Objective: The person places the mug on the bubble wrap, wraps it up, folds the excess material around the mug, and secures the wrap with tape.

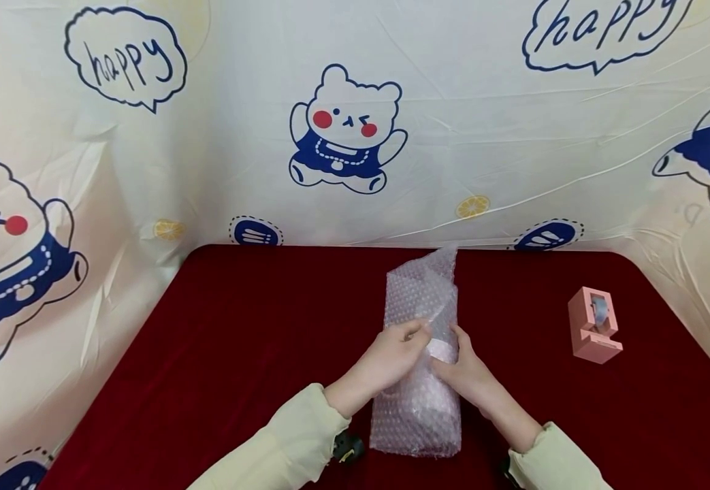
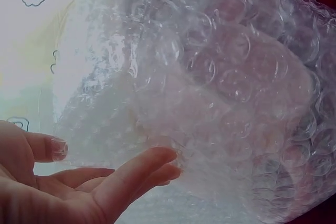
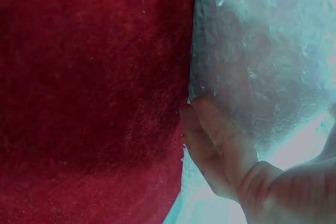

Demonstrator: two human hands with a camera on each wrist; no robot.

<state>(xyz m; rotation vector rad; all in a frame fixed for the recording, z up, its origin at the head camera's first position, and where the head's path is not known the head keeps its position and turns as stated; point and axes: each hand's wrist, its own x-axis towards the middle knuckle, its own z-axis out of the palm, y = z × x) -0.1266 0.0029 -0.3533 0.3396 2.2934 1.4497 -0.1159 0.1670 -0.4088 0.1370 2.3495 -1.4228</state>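
A long bundle of clear bubble wrap (image 1: 416, 422) lies lengthwise on the table, its loose end pointing away at the far side. Something pale and pinkish (image 2: 241, 72) shows through the layers, its shape blurred by the bubbles. At the bundle's middle, my left hand (image 1: 400, 347) pinches the edge of the wrap's loose flap; clear film overlaps the thumb tip in the left wrist view. My right hand (image 1: 468, 371) grips the bundle from the right, thumb on top and fingers (image 3: 220, 135) along its side.
A pink tape dispenser (image 1: 596, 327) with a roll of tape stands on the right part of the table. Dark red cloth (image 1: 256, 327) covers the tabletop. A white curtain printed with bears (image 1: 348, 136) hangs behind and at both sides.
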